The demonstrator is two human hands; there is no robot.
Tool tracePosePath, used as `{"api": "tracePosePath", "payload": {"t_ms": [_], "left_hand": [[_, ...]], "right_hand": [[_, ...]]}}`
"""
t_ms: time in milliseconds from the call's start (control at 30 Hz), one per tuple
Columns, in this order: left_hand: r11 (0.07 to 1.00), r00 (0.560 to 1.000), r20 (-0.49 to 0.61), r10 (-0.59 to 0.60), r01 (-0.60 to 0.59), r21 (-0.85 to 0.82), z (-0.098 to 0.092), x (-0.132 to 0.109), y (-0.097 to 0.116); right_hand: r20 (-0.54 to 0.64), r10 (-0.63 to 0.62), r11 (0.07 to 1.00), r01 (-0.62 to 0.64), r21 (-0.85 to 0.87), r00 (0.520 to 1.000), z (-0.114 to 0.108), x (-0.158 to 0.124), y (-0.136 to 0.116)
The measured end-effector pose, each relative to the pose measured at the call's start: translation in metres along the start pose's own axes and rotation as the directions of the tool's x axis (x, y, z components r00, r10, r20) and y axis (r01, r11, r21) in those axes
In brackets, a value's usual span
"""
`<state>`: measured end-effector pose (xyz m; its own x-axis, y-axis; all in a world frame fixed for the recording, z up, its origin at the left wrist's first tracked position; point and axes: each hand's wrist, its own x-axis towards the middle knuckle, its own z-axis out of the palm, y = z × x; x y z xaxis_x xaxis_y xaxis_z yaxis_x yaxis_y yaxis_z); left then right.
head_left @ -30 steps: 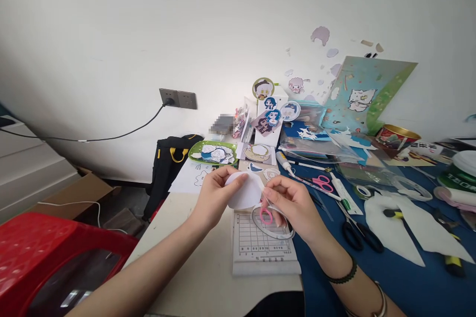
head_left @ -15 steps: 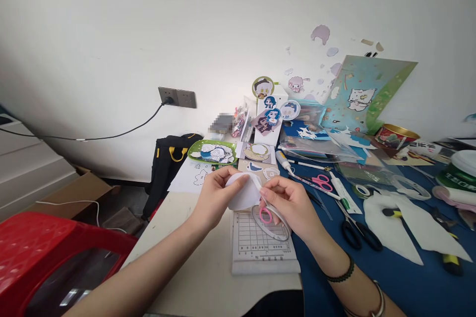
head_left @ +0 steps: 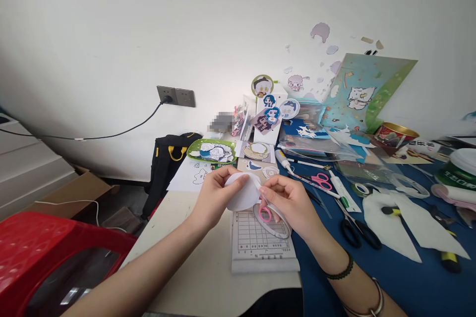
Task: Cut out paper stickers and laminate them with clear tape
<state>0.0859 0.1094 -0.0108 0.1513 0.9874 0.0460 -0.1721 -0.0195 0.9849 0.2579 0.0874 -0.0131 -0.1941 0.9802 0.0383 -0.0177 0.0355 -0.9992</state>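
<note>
My left hand (head_left: 219, 190) pinches a white paper disc (head_left: 241, 195) between thumb and fingers, above the desk. At the disc's right edge, my right hand (head_left: 288, 200) is closed in a pinch on its rim. A pink loop (head_left: 265, 214), like a scissors handle, shows under the right fingers; the rest of it is hidden. A thin pale ring-shaped strip (head_left: 273, 233) curves below the right hand, partly hidden by it. Beneath both hands lies a printed form pad (head_left: 260, 257) with a ruled grid.
Right of my hands lie black-handled scissors (head_left: 359, 230), pink scissors (head_left: 322, 182), a glue tube (head_left: 345, 193) and white cut sheets (head_left: 386, 228). A green tray (head_left: 191, 151) with paper cutouts stands behind. A red chair (head_left: 48, 252) is at the left.
The white disc has tilted slightly, showing more of its flat face. Both hands keep their pinch in nearly the same place. The view has shifted a little.
</note>
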Motion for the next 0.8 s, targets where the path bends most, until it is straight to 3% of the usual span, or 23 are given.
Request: {"api": "tracePosePath", "payload": {"t_ms": [633,800], "left_hand": [[1.000,1.000,0.013,0.015,-0.015,0.024,0.0007,-0.0013,0.0001],[0.992,0.998,0.022,0.057,-0.060,0.115,0.0015,-0.0025,0.0012]], "right_hand": [[-0.017,0.014,1.000,-0.015,-0.012,1.000,0.0001,0.0003,0.0006],[-0.027,0.003,0.999,-0.004,-0.035,1.000,0.0001,0.0002,0.0005]]}}
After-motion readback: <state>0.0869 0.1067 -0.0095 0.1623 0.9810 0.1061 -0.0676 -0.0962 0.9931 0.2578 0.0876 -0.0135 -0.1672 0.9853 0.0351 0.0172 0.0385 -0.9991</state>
